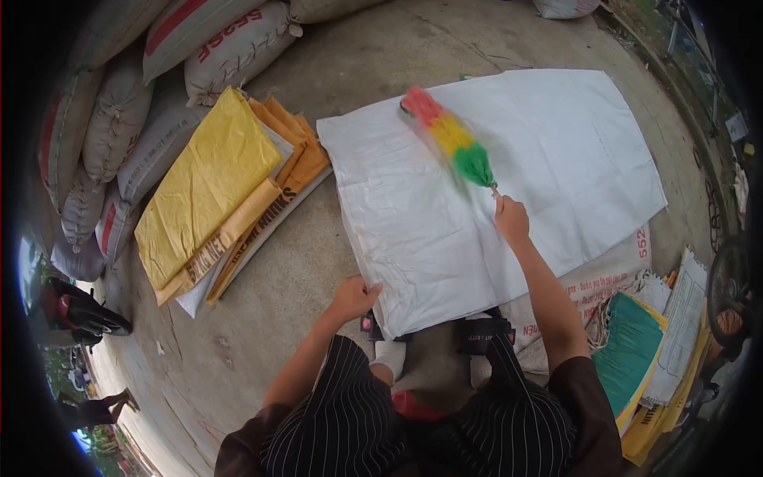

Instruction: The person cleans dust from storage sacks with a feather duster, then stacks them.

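A large white woven sack (556, 143) lies flat in front of me, on top of a printed sack (592, 290). My right hand (512, 217) is closed round the thin handle of a feather-type duster (455, 139), coloured red, yellow and green and blurred at its edges. The duster is over the white sack, its red end pointing away from me. At the sack's near left edge, my left hand (355, 299) has its thumb on the white material and its other fingers curled by the edge.
Folded yellow sacks (208, 187) lie to the left, beside piled full sacks (238, 48). Folded green (628, 350) and yellow sacks lie at the right. A motorbike (79, 310) and a person (99, 409) are at the far left.
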### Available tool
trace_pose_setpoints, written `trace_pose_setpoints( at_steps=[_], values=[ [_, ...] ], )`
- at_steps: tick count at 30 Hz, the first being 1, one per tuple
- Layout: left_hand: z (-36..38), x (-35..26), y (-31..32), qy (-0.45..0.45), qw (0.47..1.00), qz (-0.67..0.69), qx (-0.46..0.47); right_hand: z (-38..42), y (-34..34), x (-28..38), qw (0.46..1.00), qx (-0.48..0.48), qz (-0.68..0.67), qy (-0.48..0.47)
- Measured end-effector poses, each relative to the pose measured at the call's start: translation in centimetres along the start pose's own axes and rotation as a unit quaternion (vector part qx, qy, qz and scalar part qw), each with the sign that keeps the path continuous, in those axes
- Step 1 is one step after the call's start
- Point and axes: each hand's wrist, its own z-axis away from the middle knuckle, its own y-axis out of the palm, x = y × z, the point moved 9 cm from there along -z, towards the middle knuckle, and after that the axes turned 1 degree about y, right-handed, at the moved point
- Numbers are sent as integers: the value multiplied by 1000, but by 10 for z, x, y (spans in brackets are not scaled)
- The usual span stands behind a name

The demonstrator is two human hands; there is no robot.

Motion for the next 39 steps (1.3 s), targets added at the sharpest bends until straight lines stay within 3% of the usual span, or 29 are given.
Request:
trace_pose_setpoints(
  at_steps=[2,5,8,12,13,15,17,18,19,20,21,23,24,27,29,31,33,34,36,39],
  values=[
    [11,-29,6,96,995,-17,22,27,28,72,985,58,4,-164],
    [22,-54,-10,117,989,-83,-24,50,52,96,973,95,45,-204],
    [33,-62,-26,193,976,1,-97,24,46,54,994,43,60,-80],
    [47,-58,-17,207,975,-36,-70,-15,2,-33,990,-42,111,76],
    [49,-56,-18,182,981,-21,-68,-18,-15,-60,983,-74,81,144],
    [47,-49,-18,157,985,-3,-65,-20,-29,-105,978,-113,44,172],
    [34,11,9,-99,986,119,54,-12,-42,-119,968,-152,6,199],
    [26,15,12,-97,986,121,55,-6,-38,-106,985,-110,12,132],
    [19,27,13,-171,921,350,10,6,-35,-87,996,-65,18,66],
    [14,37,21,-237,795,557,-35,22,-30,-62,999,-28,27,-10],
    [1,40,23,-238,794,558,-33,41,-21,-37,996,10,35,-86],
    [-24,53,21,-243,864,440,-40,80,1,-5,969,44,51,-236],
    [-34,56,27,-241,865,438,-37,94,18,-4,965,108,61,-230],
    [-49,56,29,-211,900,377,-59,101,22,-19,969,83,72,-219],
    [-52,27,4,-77,960,254,-94,81,-1,-55,987,42,119,-104],
    [-35,0,-22,-55,958,251,-125,63,-28,-105,991,-13,135,19],
    [-18,-24,-49,-33,956,248,-155,55,-59,-167,967,-58,91,231],
    [-10,-27,-61,-16,940,299,-164,47,-65,-185,966,-59,89,234],
    [8,-40,-93,19,919,343,-195,51,-78,-228,927,-108,18,358],
    [44,-65,-156,75,904,311,-284,49,-87,-231,931,-151,-4,333]
  ],
)
